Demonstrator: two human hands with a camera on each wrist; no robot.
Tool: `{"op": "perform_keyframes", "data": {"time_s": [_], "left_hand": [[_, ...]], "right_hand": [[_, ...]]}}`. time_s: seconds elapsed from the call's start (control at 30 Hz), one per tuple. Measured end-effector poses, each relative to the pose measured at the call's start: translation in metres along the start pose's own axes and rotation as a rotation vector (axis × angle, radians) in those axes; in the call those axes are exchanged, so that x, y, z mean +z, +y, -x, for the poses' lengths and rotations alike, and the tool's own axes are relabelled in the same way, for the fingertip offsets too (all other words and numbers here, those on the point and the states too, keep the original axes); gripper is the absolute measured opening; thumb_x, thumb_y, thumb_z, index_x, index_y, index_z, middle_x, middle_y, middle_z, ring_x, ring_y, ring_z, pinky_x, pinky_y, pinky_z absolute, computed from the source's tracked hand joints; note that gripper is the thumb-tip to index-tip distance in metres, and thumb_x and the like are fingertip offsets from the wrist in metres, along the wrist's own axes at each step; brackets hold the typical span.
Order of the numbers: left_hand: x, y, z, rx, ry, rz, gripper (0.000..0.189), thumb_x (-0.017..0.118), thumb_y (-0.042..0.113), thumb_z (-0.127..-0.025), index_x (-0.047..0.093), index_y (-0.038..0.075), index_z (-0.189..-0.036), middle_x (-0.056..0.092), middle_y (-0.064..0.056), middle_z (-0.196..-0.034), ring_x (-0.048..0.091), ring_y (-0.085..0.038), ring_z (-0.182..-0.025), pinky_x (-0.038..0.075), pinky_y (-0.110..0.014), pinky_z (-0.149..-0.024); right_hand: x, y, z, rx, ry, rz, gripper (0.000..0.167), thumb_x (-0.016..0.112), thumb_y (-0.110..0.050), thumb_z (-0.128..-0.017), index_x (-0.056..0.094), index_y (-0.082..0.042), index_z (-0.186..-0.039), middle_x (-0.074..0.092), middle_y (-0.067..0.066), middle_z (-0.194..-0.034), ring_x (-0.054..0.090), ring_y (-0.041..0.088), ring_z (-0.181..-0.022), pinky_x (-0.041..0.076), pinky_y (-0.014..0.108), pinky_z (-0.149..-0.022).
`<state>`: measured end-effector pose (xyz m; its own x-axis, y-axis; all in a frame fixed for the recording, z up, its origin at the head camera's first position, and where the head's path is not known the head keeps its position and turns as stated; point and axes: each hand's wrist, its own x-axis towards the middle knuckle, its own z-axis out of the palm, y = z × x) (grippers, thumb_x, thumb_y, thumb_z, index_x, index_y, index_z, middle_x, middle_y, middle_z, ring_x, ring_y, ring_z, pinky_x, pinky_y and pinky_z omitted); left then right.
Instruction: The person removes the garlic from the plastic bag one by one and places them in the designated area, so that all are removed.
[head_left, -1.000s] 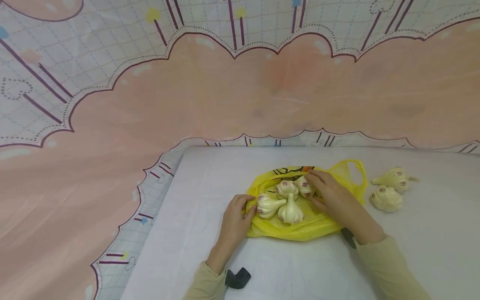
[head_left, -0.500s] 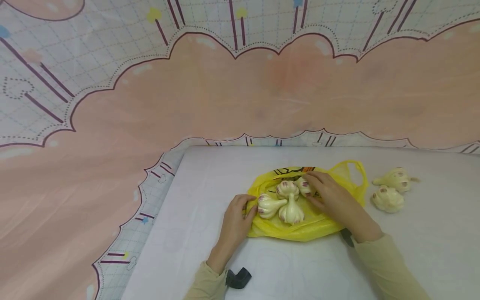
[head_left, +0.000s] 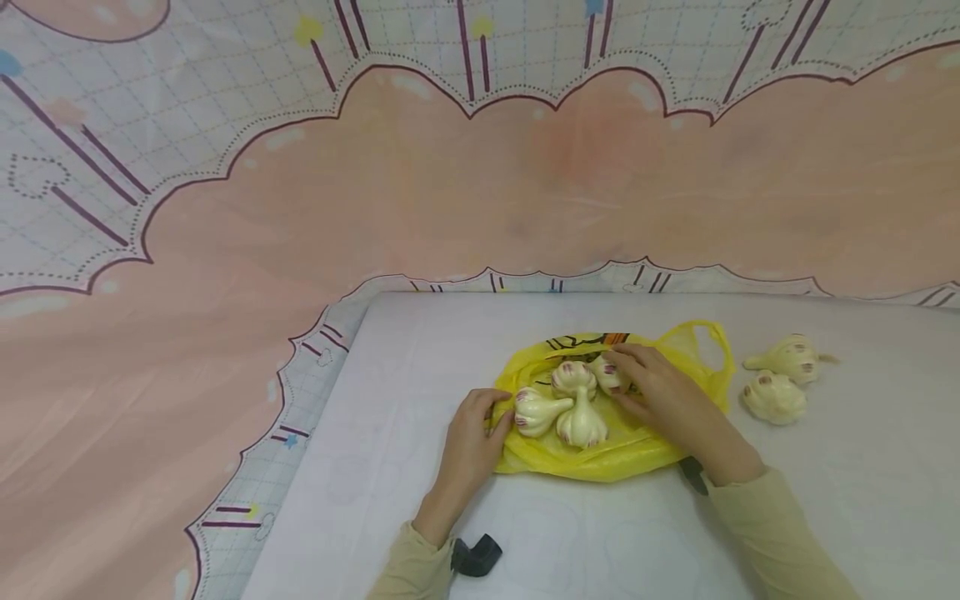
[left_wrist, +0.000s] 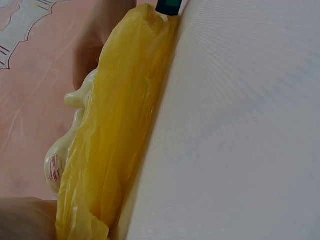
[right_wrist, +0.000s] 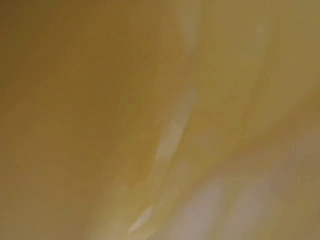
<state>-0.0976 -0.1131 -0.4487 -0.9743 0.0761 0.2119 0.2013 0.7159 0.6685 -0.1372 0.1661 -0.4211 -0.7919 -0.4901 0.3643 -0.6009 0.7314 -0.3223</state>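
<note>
A yellow plastic bag (head_left: 637, 457) lies opened out on the white table, with several garlic bulbs (head_left: 583, 429) on it. At the bag's left edge, my left hand (head_left: 471, 433) pinches the plastic between fingers and thumb, close beside one bulb (head_left: 534, 413). My right hand (head_left: 667, 400) reaches over the bag from the right and grips the rear right garlic bulb (head_left: 609, 375), its far side hidden by the fingers. From the left wrist, the bag's side (left_wrist: 120, 120) stands up from the table, and a bulb (left_wrist: 56, 162) shows past its edge. Blurred yellow plastic (right_wrist: 150, 120) fills the right wrist view.
Two more garlic bulbs (head_left: 776, 397) lie on the table right of the bag, near its looped handle (head_left: 726, 354). A black wrist camera mount (head_left: 478, 557) sits by the left sleeve. A patterned peach cloth (head_left: 480, 183) hangs behind the table (head_left: 360, 467).
</note>
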Motion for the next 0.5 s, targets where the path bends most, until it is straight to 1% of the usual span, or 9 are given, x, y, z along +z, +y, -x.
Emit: {"op": "perform_keyframes", "data": {"time_s": [0.13, 0.3, 0.5], "left_hand": [[0.0001, 0.0003, 0.0002, -0.001, 0.002, -0.002, 0.022, 0.069, 0.015, -0.094, 0.068, 0.008, -0.115, 0.063, -0.005, -0.113, 0.055, -0.015, -0.09, 0.05, -0.031, -0.08], [0.0005, 0.0006, 0.0002, -0.004, 0.002, -0.007, 0.022, 0.069, 0.016, -0.095, 0.068, 0.008, -0.115, 0.063, -0.005, -0.114, 0.056, -0.015, -0.09, 0.05, -0.031, -0.079], [-0.0001, 0.0017, 0.0003, -0.006, 0.004, -0.011, 0.022, 0.069, 0.015, -0.094, 0.068, 0.008, -0.115, 0.063, -0.005, -0.114, 0.056, -0.015, -0.091, 0.051, -0.032, -0.081]], "right_hand": [[0.0001, 0.0004, 0.0006, -0.016, 0.018, 0.005, 0.053, 0.079, -0.012, -0.085, 0.058, 0.003, -0.131, 0.056, 0.022, -0.131, 0.055, 0.039, -0.12, 0.052, 0.051, -0.095], [-0.0016, 0.0007, 0.0015, -0.038, 0.055, 0.003, 0.053, 0.08, -0.011, -0.083, 0.059, 0.003, -0.13, 0.057, 0.023, -0.127, 0.057, 0.039, -0.116, 0.054, 0.051, -0.09], [-0.0061, 0.0019, 0.0029, -0.046, 0.074, -0.006, 0.053, 0.08, -0.01, -0.083, 0.059, 0.002, -0.13, 0.057, 0.022, -0.127, 0.059, 0.038, -0.113, 0.055, 0.05, -0.087]]}}
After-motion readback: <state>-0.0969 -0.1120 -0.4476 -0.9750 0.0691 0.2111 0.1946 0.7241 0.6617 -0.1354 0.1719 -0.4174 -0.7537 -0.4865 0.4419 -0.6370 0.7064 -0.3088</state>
